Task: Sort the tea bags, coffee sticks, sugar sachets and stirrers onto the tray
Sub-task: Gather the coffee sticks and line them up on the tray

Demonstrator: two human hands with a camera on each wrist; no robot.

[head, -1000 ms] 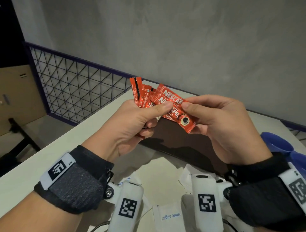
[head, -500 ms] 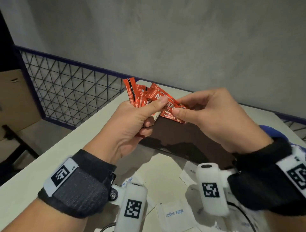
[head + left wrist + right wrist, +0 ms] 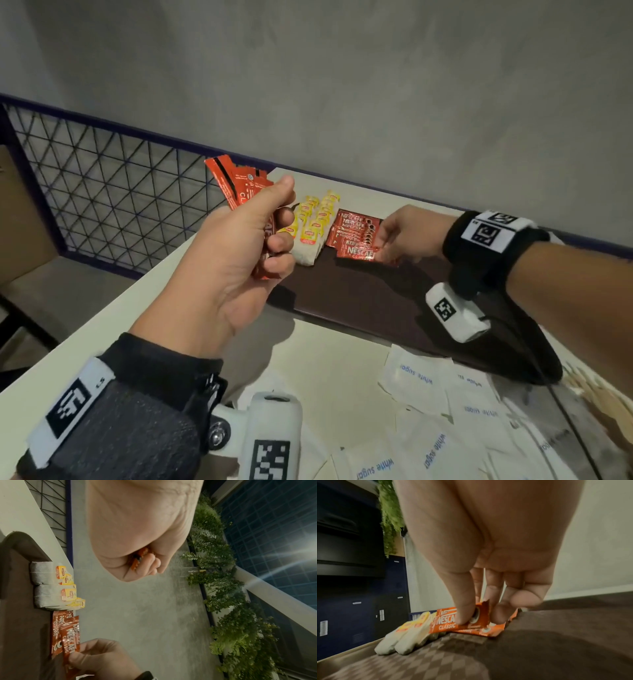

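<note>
My left hand is raised over the table's left side and grips a fan of several red coffee sticks; their ends show inside the curled fingers. My right hand reaches to the far end of the dark brown tray and pinches one red coffee stick between thumb and fingers, its lower edge on a row of coffee sticks lying there. Left of that row lie tea bags with yellow tags. White sugar sachets are scattered on the table in front of the tray.
The white table ends at a dark wire-mesh fence on the left and a grey wall behind. Pale wooden stirrers lie at the right edge. A black cable runs from my right wrist camera.
My right hand has pulled one coffee stick out of the left hand's bundle and carried it forward and down to the row on the tray. The left hand stays raised with the remaining sticks.
</note>
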